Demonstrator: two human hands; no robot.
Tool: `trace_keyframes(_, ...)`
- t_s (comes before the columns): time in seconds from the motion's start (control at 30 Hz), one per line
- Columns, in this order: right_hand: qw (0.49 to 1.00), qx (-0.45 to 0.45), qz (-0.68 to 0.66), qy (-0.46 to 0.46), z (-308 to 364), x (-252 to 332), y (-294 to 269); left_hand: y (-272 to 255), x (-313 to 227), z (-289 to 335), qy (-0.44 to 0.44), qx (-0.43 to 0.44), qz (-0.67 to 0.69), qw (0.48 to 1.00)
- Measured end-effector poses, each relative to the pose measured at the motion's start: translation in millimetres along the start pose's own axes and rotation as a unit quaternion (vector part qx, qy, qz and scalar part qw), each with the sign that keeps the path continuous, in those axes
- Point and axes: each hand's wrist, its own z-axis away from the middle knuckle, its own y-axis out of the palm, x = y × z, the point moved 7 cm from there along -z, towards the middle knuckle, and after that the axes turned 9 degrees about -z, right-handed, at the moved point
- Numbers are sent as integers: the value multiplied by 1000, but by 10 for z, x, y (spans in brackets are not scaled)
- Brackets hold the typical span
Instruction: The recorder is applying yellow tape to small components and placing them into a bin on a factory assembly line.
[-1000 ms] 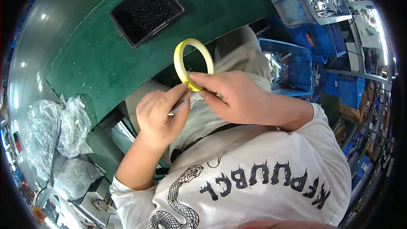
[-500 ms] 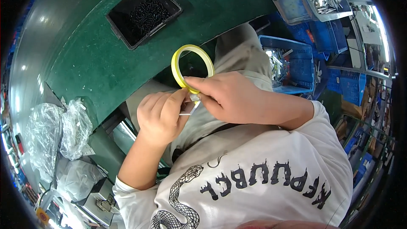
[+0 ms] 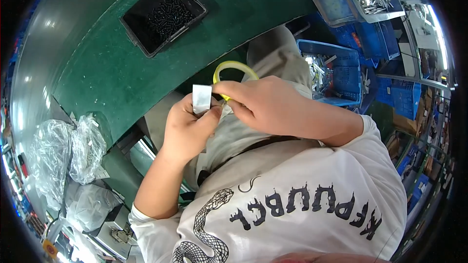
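Note:
My left hand (image 3: 187, 124) is closed on a small flat silver-white metal piece (image 3: 202, 98), pinched between thumb and fingers and standing up out of the grip. Close beside it, my right hand (image 3: 265, 101) grips a roll of yellow tape (image 3: 236, 64) by its near edge. The roll's ring is tilted and sticks up beyond the right-hand fingers, which hide part of it. Both hands meet above my lap, with the fingertips almost touching. Whether a strip of tape joins the roll to the metal piece I cannot tell.
On the green table (image 3: 107, 73) is a black bin (image 3: 141, 44) of small dark parts. Blue crates (image 3: 341, 51) with metal pieces stand at the right. Clear plastic bags (image 3: 51, 153) lie at the left. The table's near edge runs just beyond my hands.
My left hand has turned, bringing the metal piece upright with its flat face showing. The tape roll has shifted right and slightly down and tilted flatter, held in my right hand.

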Motion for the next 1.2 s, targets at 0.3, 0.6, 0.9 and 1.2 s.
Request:
trace_keyframes(0.3, 998, 34, -4, -52, -15, -20, -14, 1, 0, -38, -23, 52, 48, 997)
trace_keyframes(0.6, 998, -2, -39, -59, -54, -5, -135, -11, -70, -6, 65, -7, 68, 996)
trace_keyframes(0.9, 990, -25, -134, -21, -105, -30, -195, 83, -25, 4, 119, 11, -27, 992)
trace_keyframes(1.2, 989, -23, -148, 6, -92, -81, -174, 96, -43, 9, 140, -2, -75, 987)
